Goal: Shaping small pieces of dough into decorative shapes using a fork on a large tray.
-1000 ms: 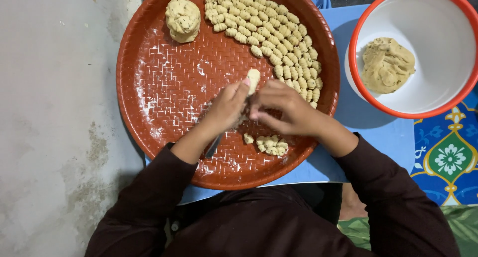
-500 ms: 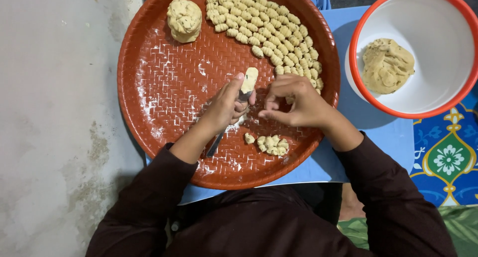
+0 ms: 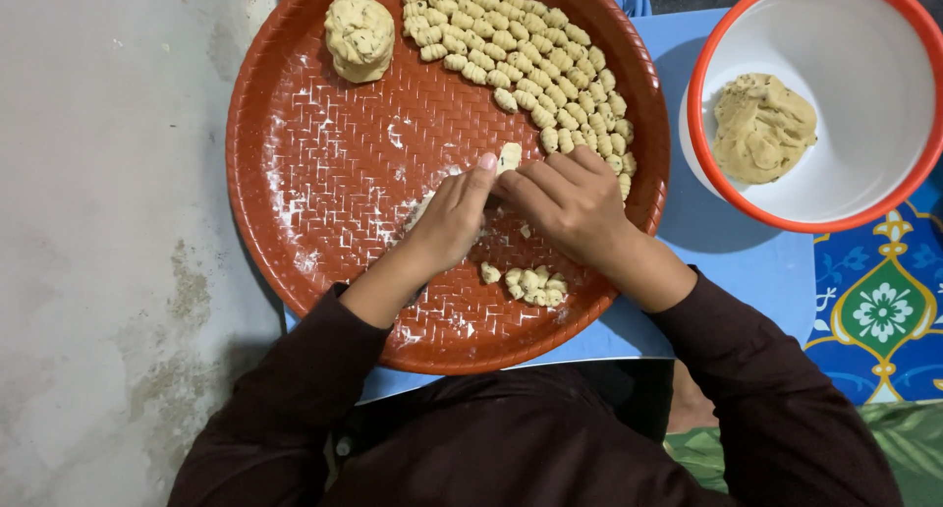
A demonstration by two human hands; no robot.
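Since a moment ago both hands slid left: the left hand [image 3: 454,220] and right hand [image 3: 568,200] now pinch a small dough piece [image 3: 509,157] against the woven red tray [image 3: 295,173], fingers narrowed, rolling another ridged piece.

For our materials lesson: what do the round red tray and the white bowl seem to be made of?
Red tray: probably moulded plastic, given its even woven-pattern relief and dull sheen, dusted with flour. White bowl: smooth, glossy white with an orange-red rim, so plastic or enamelled metal; the look leaves it open.
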